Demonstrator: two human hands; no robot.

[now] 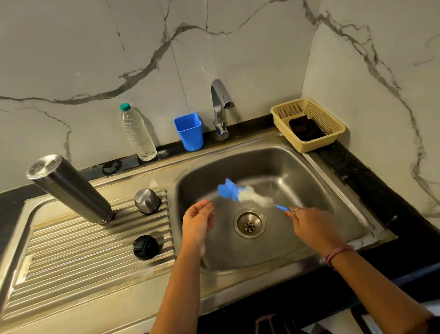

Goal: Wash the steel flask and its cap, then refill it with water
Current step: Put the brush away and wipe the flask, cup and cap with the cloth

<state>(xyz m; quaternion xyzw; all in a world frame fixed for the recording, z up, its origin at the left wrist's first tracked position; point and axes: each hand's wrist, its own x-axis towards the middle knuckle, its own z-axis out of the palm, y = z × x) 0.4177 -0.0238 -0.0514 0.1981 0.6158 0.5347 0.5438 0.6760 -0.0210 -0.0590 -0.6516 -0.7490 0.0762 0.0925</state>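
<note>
The steel flask [70,189] stands upside down, mouth on the ribbed drainboard [63,258], left of the basin. Its steel cap [147,201] rests beside it, and a black inner stopper [145,247] lies nearer to me. My right hand [314,229] grips the blue handle of a bottle brush [244,194] with white bristles and a blue tip, held blurred over the sink basin [307,186]. My left hand [198,225] hovers over the basin's left side, fingers relaxed and holding nothing, just left of the brush tip.
A chrome tap [221,108] stands behind the basin, with no water seen running. A blue plastic cup [189,131] and a clear water bottle [137,132] stand on the back ledge. A cream basket [309,124] holding a dark cloth sits at the right corner. The drain [249,225] is open.
</note>
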